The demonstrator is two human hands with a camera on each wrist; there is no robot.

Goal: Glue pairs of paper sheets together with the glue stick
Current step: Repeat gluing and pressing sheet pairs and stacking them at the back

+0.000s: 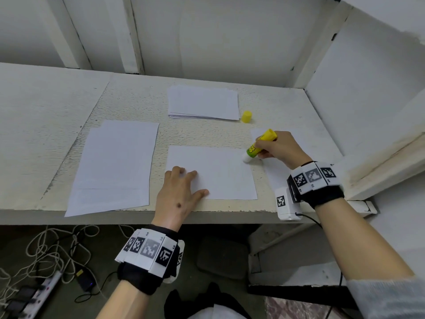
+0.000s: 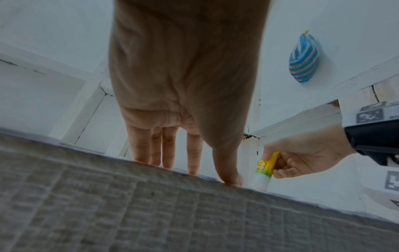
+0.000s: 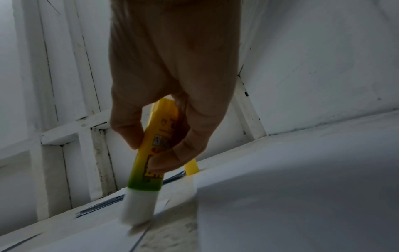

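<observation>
Pressing near-left corner of centre sheet (image 1: 213,173) on bench (image 1: 46,116) with spread left hand (image 1: 178,192). Pinching glue stick (image 1: 259,145) in right hand (image 1: 279,147), white tip seemingly touching sheet's far-right corner.

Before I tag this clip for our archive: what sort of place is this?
Probably a makeshift home or storeroom workbench, not an office: a rough white-painted wooden table set into chipped white panelled walls, with a white power strip and tangled cables on the floor beneath.
</observation>
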